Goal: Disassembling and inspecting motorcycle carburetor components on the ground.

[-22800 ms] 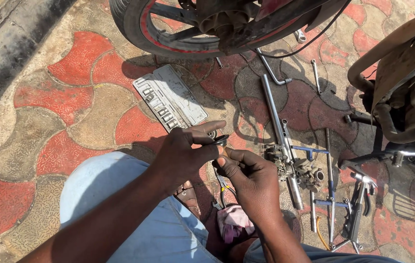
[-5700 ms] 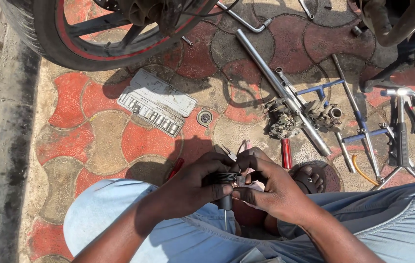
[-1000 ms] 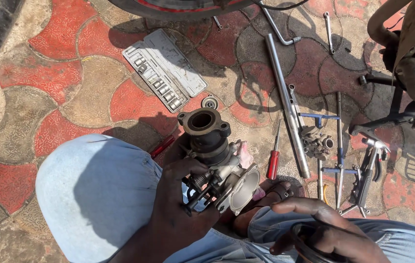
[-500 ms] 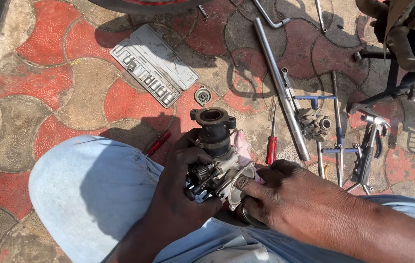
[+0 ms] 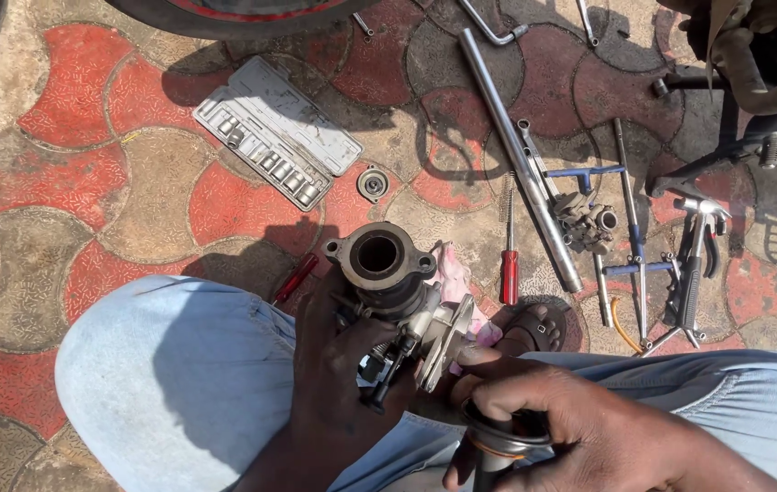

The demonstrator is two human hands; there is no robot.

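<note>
- In your left hand [image 5: 338, 383], over your lap, sits the carburettor [image 5: 398, 301]: your fingers are wrapped tight around its lower body, and its round dark mouth faces up above your fingertips.
- Just right of those fingers, the silvery flanged side of the carburettor tilts toward your right hand [image 5: 557, 428].
- Your right hand lies lower, its fingers curled shut on a dark rubber ring [image 5: 502, 437] with a thin orange edge; the index finger stretches toward the carburettor's flange and comes close to it, though you cannot tell whether it touches.
- Behind the carburettor, beyond your left fingertips, a pink rag [image 5: 452, 282] shows on the ground.
- Just left of your left fingers a red-handled tool [image 5: 296, 278] pokes out from behind your pale blue trouser knee [image 5: 179, 374].
- Beyond your right fingers stands a red-handled screwdriver [image 5: 509, 246], lying flat with its shaft pointing away from you, and beside it your sandalled foot [image 5: 534, 328].
- Farther out from both hands, on the red and grey paving [image 5: 61, 182], lies an open grey socket set case [image 5: 277, 132], with a small round metal part [image 5: 372, 184] near its corner.
- Well apart to the right of your fingers lie a long chrome tube [image 5: 521, 164], a small metal assembly [image 5: 589, 219], blue-handled T-wrenches [image 5: 634, 264] and a hammer [image 5: 696, 255].
</note>
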